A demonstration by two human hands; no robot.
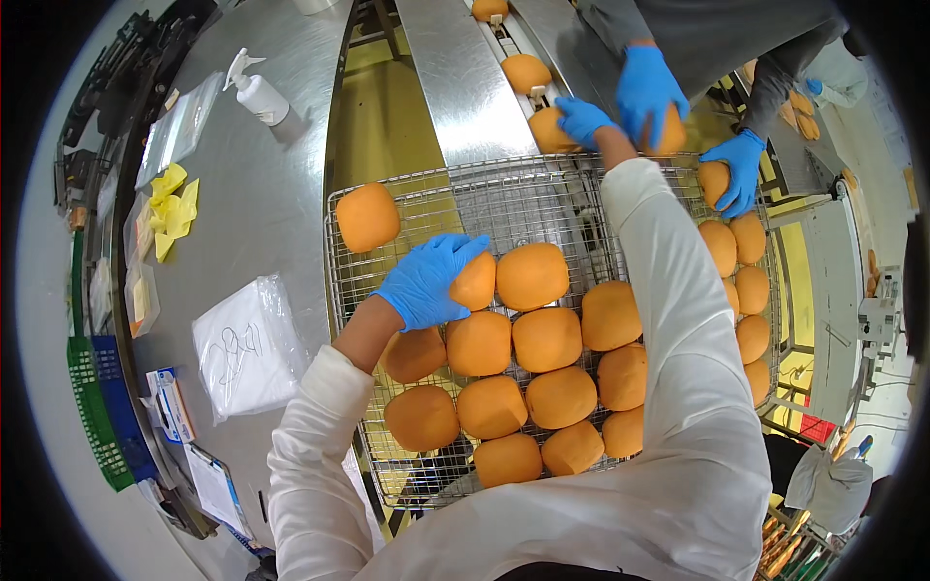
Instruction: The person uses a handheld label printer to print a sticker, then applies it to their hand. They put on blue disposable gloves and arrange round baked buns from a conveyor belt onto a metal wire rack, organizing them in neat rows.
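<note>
My left hand (434,282), in a blue glove, grips a golden-brown bread loaf (474,282) low over a wire rack (450,176). Beside it on the rack lies another loaf (532,276), with rows of similar loaves nearer my body. One loaf (368,217) lies apart in the rack's far left corner. With my arm stretched forward, my right hand (583,122), also blue-gloved, has its fingers on a loaf (550,131) at the near end of a narrow conveyor (506,36). How firmly it holds that loaf is partly hidden.
A co-worker's two blue-gloved hands (649,91) handle loaves close to my right hand and over a second wire rack (774,290). On the steel table (290,181) at left are a spray bottle (261,98), yellow gloves or cloths (174,207), a plastic-wrapped white pack (251,348) and a clipboard (216,488).
</note>
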